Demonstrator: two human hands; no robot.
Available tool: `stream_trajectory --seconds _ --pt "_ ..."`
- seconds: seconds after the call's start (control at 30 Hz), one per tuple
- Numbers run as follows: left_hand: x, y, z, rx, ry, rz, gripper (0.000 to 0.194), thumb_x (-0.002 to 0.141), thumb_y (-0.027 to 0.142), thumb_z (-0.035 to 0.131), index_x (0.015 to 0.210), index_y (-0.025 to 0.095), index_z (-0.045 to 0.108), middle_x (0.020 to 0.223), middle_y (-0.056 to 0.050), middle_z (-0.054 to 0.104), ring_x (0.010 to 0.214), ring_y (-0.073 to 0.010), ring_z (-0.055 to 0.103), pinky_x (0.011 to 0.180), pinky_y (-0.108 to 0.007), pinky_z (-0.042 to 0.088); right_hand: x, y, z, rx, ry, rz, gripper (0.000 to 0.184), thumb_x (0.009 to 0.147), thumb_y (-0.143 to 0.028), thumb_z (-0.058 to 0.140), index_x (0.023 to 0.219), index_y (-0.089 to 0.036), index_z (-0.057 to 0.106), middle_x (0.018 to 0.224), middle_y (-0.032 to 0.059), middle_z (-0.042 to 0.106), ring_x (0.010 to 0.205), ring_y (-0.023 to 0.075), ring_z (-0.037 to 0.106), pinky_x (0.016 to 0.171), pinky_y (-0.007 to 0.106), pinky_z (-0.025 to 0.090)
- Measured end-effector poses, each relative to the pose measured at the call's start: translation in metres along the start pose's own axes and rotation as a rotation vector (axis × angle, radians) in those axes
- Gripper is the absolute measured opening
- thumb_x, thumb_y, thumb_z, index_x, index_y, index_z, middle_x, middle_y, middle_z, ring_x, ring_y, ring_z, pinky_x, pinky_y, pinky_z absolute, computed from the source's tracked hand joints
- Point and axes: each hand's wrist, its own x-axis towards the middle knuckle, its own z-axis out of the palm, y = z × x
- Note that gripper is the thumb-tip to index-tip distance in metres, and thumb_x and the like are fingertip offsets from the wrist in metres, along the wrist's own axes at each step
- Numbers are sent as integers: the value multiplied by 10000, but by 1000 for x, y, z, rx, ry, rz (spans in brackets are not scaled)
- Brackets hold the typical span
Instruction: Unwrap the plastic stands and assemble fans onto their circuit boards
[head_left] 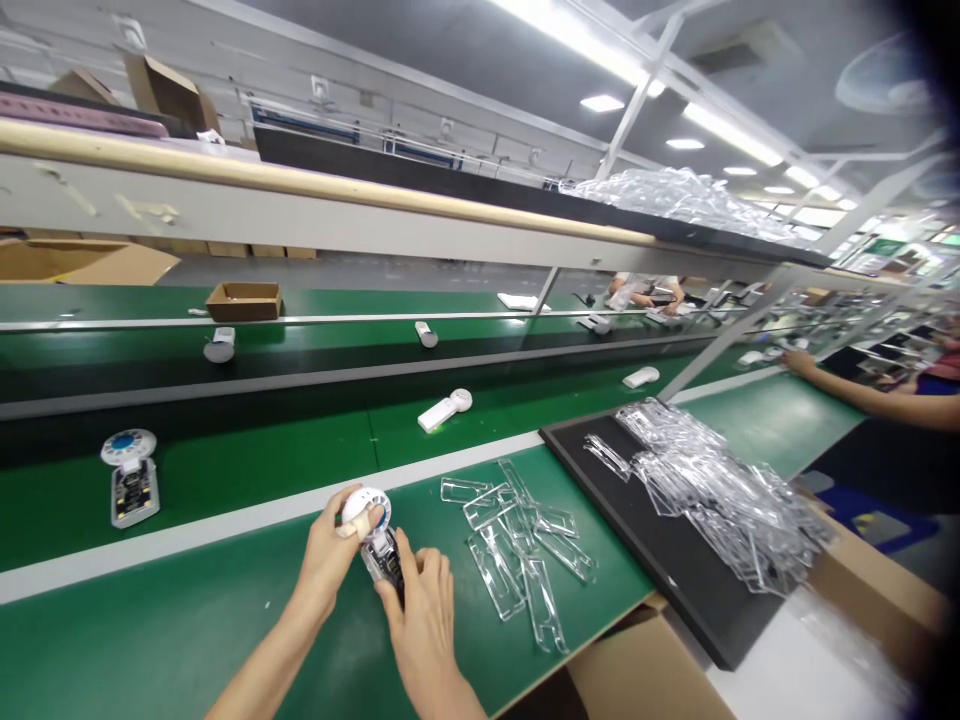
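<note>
Both my hands hold one small fan unit [373, 527] low over the green bench. My left hand [334, 552] is closed round its white round head. My right hand [421, 600] grips the lower body, where a dark circuit board shows under a clear cover. Just right of my hands lie several loose clear plastic covers [517, 545] on the bench. Another open fan unit [132, 474] with a blue centre and a bare board lies on the conveyor belt at the left.
A black tray [660, 555] heaped with clear covers [712, 480] sits at the right. Finished white fans [445, 410] [641, 377] ride the green belt [262, 450]. A cardboard box [244, 300] stands beyond. Another person's arm [862, 390] reaches in from the right. Cardboard [645, 670] juts out under the bench edge.
</note>
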Motion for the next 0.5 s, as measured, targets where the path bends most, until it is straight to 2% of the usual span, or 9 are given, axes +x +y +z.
stream_trajectory --seconds 0.1,0.2,0.27,0.33,0.4,0.47,0.5 --pt "-7 11 3 -32 21 -5 717 523 504 771 1108 156 546 1056 -103 616 859 -226 595 661 -281 489 -1 4 -2 107 -22 -11 570 893 -284 464 1422 -340 261 1177 117 501 1036 294 547 782 448 519" --pt "-17 16 8 -75 49 53 760 555 480 777 1200 193 496 1203 -113 566 1029 -251 570 746 -272 488 2 10 -10 272 -77 -43 619 922 -213 378 1451 -369 97 1075 65 534 925 214 583 732 348 536" --pt "-25 12 12 -148 12 58 816 574 443 787 1276 226 434 1284 -109 528 1152 -256 516 851 -279 469 6 11 -19 308 -53 -86 615 922 -204 384 1448 -376 117 1042 49 532 911 199 573 755 333 525" --pt "-31 4 15 -239 -91 -37 830 579 448 788 1290 215 431 1250 -121 569 1164 -274 520 911 -318 455 9 8 -31 304 -28 -139 612 905 -206 431 1440 -373 182 1081 54 523 981 211 548 827 349 501" --pt "-35 -5 17 -268 -163 -157 761 593 497 763 1231 176 501 1161 -139 627 1116 -303 558 899 -360 471 12 4 -42 292 -54 -188 602 874 -230 504 1415 -368 277 1099 56 530 1025 228 532 877 368 478" --pt "-36 -10 19 -211 -144 -197 683 616 532 731 1166 169 550 1148 -143 636 1106 -322 563 855 -378 496 19 3 -48 329 -89 -180 536 860 -278 533 1369 -351 381 1086 54 552 1016 224 544 879 353 474" --pt "-36 -12 21 -160 -113 -174 651 623 534 725 1141 175 565 1164 -139 629 1115 -326 556 845 -381 502 23 4 -48 380 -78 -125 465 876 -303 505 1335 -330 434 1062 51 570 987 210 561 856 329 480"
